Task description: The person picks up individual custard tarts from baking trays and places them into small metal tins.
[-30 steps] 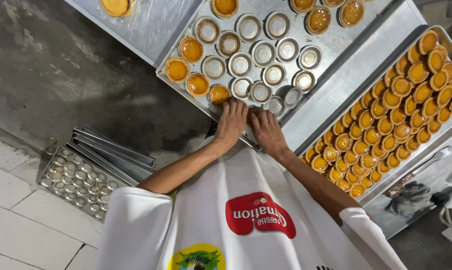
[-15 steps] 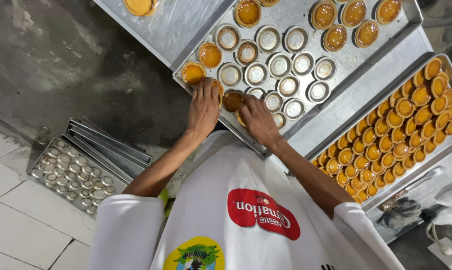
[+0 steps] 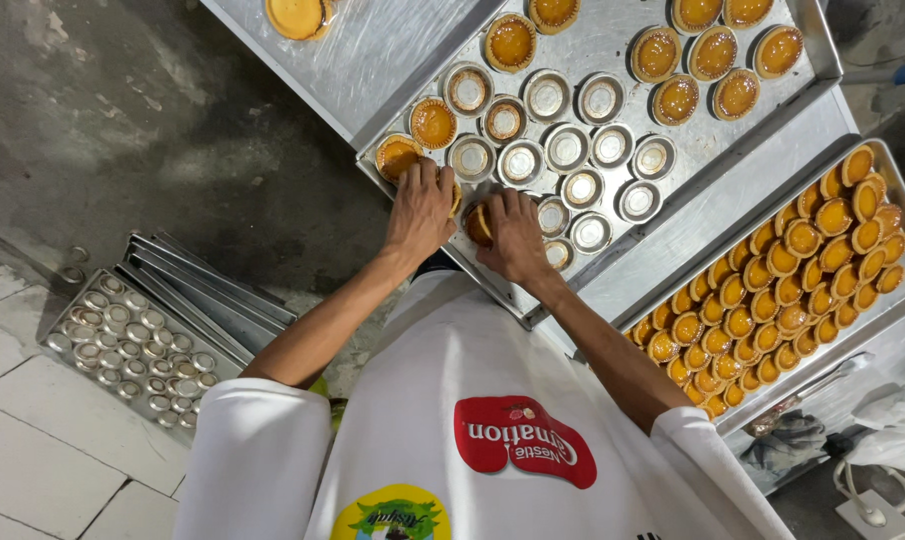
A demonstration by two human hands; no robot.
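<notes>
Head view | left hand (image 3: 420,208) and right hand (image 3: 514,232) each grip a tart | tray (image 3: 763,110): empty moulds (image 3: 567,147), filled tarts

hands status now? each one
Left hand: palm down on the baking tray, fingers covering a tart; grip cannot be told.
Right hand: closed on a small tart.

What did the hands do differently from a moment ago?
The left hand slid leftwards to cover the next tart in the row. The right hand now grips a tart from the baking tray. The full tray of tarts is unchanged.
</notes>
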